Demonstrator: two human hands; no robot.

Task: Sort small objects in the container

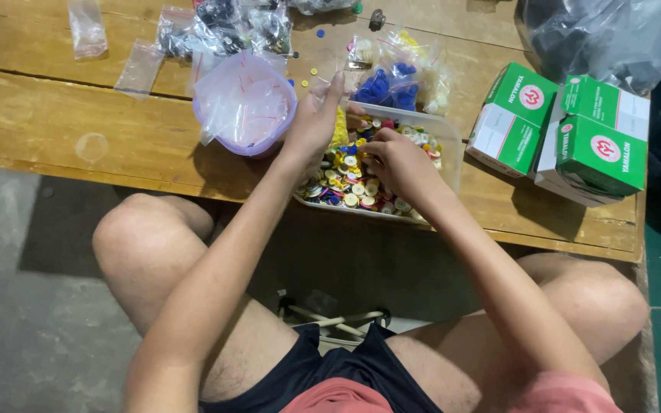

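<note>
From where I watch, both hands sit over the clear plastic tray [448,131] of mixed buttons [350,187], which rests at the worktop's [55,115] near edge, its long side running roughly along that edge. The right hand [401,162] is the one down among the buttons — fingers curled and pinched low over the pile, though I cannot tell whether it actually has a button. The left hand [314,122] stands at the tray's left end, fingers raised and loosely closed around something yellow, with its side close to the lilac bowl [245,103] stuffed with small clear zip bags. Beyond the tray, toward the far edge, lie a bag of blue buttons [386,86] and more bagged ones — a few loose buttons scattered between. Green-and-white boxes [564,130] are stacked at the right end of the worktop. The worktop is bare wooden planking over a concrete floor [17,306].
</note>
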